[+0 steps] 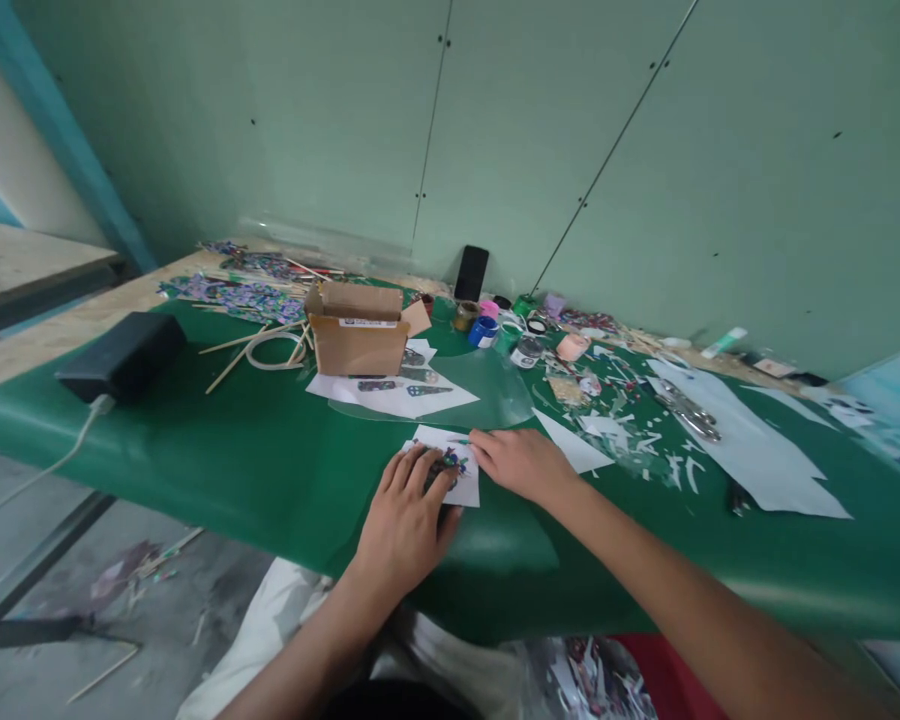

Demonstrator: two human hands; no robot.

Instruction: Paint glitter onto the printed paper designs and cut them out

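Several fingers touch white paper

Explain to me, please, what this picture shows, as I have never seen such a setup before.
There is no machine here: a person is working with two bare hands. The single picture comes from a camera worn on that person's head, looking forward and down.

The left hand lies across a small white paper with something dark and colourful on it. The right hand has its fingertips at the paper's upper right edge; whether they pinch anything is too small to tell.

Around them, on the green cover, are a cardboard box, small jars, thin sticks, white scraps and a black block with a white cable.
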